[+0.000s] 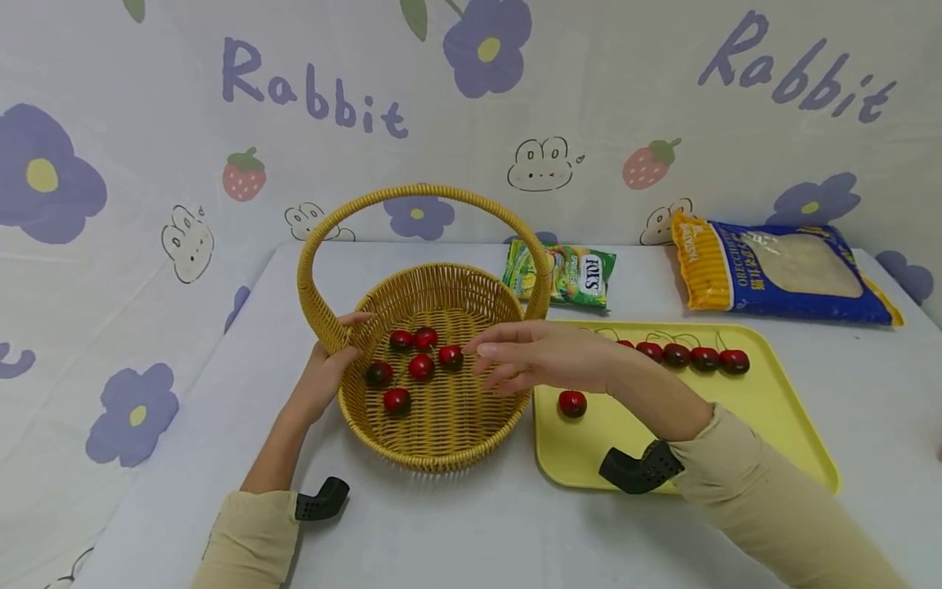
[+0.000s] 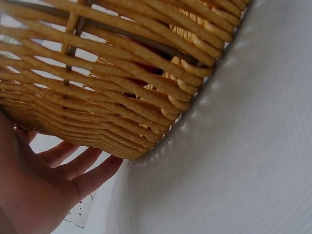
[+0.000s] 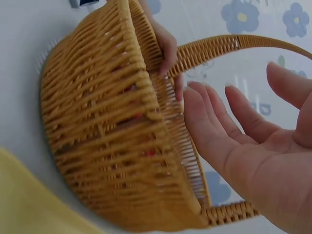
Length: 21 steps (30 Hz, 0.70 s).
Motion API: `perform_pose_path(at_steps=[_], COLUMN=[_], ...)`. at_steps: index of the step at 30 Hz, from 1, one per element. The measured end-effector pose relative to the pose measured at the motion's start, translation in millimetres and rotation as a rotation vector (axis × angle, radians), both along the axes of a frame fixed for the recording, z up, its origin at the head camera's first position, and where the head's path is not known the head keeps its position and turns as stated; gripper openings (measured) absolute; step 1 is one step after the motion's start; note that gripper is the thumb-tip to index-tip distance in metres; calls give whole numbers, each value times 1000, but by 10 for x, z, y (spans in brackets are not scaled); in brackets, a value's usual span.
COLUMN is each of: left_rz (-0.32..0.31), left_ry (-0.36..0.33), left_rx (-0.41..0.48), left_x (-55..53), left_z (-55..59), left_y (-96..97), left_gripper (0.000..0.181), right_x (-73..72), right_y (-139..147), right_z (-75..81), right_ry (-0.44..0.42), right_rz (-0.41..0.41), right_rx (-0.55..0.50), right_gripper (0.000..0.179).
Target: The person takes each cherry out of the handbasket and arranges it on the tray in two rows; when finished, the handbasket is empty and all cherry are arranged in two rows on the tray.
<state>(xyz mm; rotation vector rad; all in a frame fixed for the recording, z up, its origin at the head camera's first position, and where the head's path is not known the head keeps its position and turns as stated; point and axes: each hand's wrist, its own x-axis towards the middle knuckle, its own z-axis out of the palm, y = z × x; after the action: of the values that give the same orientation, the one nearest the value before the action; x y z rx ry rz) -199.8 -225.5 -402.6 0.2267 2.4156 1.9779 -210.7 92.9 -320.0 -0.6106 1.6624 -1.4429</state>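
Note:
A round wicker basket with a tall arched handle stands on the table. Several dark red cherries lie on its woven floor, mostly toward the left. My left hand grips the basket's left rim at the foot of the handle; in the left wrist view its fingers lie along the outer wall. Over the basket's right side hovers my right hand, fingers extended and apart, holding nothing. A yellow tray lies to the right, partly under that forearm, with a lone cherry near its left edge.
Along the tray's far side runs a row of stemmed cherries, its left end hidden by my right hand. Behind the basket lies a green snack packet. A blue and yellow pasta bag is at the back right, before a printed cloth backdrop.

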Motion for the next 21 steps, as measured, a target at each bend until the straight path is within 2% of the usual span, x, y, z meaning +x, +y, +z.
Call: perform_pose_path(at_steps=[5,10,21], left_rz=[4,4,5], left_ry=[-1,-2,-4], left_rx=[1,-6,1], left_x=[-4,2,-12], left_z=[-11,-16,-13], left_y=[0,0,-6], left_gripper=[48,47,48], right_x=[-12,-22,-15], right_y=[-212,-376,-708], right_z=[-41,-115,-299], right_ry=[-50,-82,-75], right_rz=[-35,-89,-166], right_rx=[-19,15,120], right_gripper=[41,43,46])
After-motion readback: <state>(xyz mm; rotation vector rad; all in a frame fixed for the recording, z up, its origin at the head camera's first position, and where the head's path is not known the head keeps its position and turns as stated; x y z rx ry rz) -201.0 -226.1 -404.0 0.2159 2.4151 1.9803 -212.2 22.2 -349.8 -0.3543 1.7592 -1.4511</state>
